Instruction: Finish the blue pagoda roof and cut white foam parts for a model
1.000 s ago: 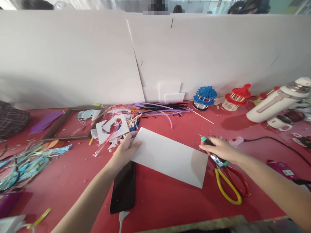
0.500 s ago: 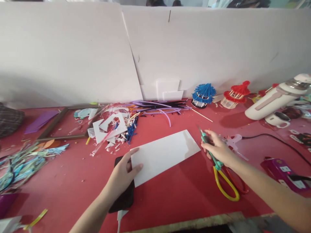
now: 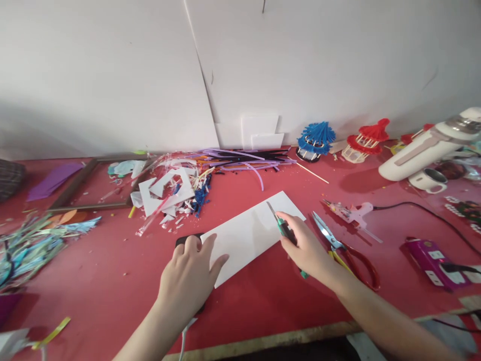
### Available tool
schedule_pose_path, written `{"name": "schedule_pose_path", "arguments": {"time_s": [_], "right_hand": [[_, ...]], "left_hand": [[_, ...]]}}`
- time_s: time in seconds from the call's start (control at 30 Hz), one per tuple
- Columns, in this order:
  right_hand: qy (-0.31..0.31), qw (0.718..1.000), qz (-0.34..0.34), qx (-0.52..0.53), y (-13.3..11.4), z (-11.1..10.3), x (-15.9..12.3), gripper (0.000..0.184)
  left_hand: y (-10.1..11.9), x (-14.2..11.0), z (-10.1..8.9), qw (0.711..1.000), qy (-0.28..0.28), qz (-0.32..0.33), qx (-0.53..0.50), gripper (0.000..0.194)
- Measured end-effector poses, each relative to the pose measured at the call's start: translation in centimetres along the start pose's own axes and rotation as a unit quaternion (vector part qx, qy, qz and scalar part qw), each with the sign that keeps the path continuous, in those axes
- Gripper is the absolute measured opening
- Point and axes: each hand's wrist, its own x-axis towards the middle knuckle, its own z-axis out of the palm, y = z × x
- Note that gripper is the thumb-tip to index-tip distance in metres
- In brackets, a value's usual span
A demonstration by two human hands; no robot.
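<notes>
A blank white rectangular board (image 3: pixel 244 240) lies at a slant on the red table, its left end by a black phone (image 3: pixel 183 239). Across that left end rests my left hand (image 3: pixel 191 265), thumb and forefinger spread on the board and the other fingers bent over the phone. My right hand (image 3: pixel 302 245) is closed around a utility knife (image 3: pixel 282 228) with a green and black handle. Its bare blade points up and left over the board's right part; whether the tip touches is unclear. To the right lie open-bladed scissors (image 3: pixel 335 244) with red and yellow handles.
A glue gun (image 3: pixel 355 213) and a purple power strip (image 3: pixel 432 263) lie right. Behind are a blue-roofed model (image 3: pixel 315 140), a red-roofed model (image 3: pixel 366 140), a white flask (image 3: pixel 417 150) and a mug (image 3: pixel 428 180). Scraps (image 3: pixel 169 193) and a wooden frame (image 3: pixel 67 193) lie left.
My right hand has brought the knife left from beside the scissors to over the board. My left hand has shifted slightly right, fingers further over the phone. The view has tilted down.
</notes>
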Motion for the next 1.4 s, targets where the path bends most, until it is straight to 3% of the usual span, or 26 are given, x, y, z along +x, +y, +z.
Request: {"name": "schedule_pose_path", "arguments": {"time_s": [0.17, 0.3, 0.4, 0.67, 1.4], "right_hand": [[-0.006, 0.998, -0.047, -0.042, -0.4, 2.0, 0.4, 0.058], [-0.017, 0.997, -0.051, -0.060, -0.5, 3.2, 1.2, 0.062], [-0.027, 0.996, -0.052, -0.069, -0.9, 3.5, 1.6, 0.064], [-0.063, 0.994, -0.062, -0.069, -1.7, 3.6, 1.6, 0.064], [-0.060, 0.994, -0.020, -0.086, -2.1, 3.8, 1.7, 0.064]], "left_hand": [[1.8, 1.6, 0.9, 0.995, 0.023, 0.092, 0.015, 0.063], [3.0, 3.0, 2.7, 0.978, 0.021, 0.207, -0.003, 0.086], [3.4, 3.7, 4.1, 0.969, 0.033, 0.243, -0.016, 0.094], [2.8, 4.5, 5.9, 0.961, 0.079, 0.264, -0.034, 0.095], [3.0, 4.5, 6.1, 0.961, 0.098, 0.254, -0.042, 0.089]]}}
